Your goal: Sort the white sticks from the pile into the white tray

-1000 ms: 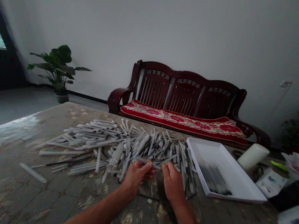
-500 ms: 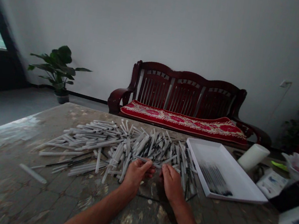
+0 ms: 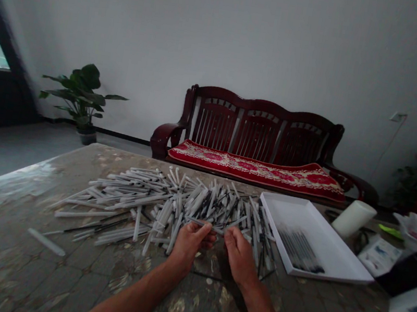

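Tubes (image 3: 139, 192) are heaped on the bench (image 3: 19, 252) beyond both hands; one tube (image 3: 194, 222) is pinched by left hand (image 3: 189, 242) fingers, its end touched by the right hand (image 3: 240, 256), hold unclear. White tray (image 3: 302, 213) is set rightward, open bench leftward.

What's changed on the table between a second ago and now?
The right hand slid slightly leftward, closing the gap to the left hand. Both keep their grip on one grey pen at the near edge of the pile of pens; nothing was picked up or let go. The pile, white tray and white cylinder stayed put.
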### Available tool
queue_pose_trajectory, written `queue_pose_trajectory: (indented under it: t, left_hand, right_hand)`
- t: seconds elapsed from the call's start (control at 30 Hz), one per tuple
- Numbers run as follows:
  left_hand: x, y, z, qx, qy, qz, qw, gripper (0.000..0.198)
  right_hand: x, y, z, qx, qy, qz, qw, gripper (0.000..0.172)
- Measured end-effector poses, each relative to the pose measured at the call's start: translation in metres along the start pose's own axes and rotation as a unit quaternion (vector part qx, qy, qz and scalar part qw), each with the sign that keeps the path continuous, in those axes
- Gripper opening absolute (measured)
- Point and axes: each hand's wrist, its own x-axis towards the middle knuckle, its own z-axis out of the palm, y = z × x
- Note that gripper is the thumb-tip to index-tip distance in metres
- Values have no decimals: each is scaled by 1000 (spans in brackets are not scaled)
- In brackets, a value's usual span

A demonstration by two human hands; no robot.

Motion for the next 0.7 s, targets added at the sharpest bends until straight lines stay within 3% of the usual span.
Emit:
queue_pose_trajectory:
  t: [0.1, 0.23, 0.4, 0.53, 0.7]
  left_hand:
    - [0, 1, 1, -2, -9, 2, 1000, 37]
    - [-2, 2, 0, -1, -13, 10, 1000, 39]
    - [-3, 0, 0, 2, -27, 21, 999, 40]
    - [-2, -1, 2, 25, -68, 45, 996, 40]
    - [1, 10, -5, 45, -132, 11, 990, 40]
  right_hand:
    - [-1, -1, 3, 19, 2, 14, 1000, 38]
    - [-1, -2, 6, 101, -37, 137, 985, 51]
    - [-1, 0, 5, 141, -9, 126, 982, 41]
    - [1, 4, 7, 204, -13, 214, 955, 43]
    - [6, 4, -2, 207, 25, 171, 963, 46]
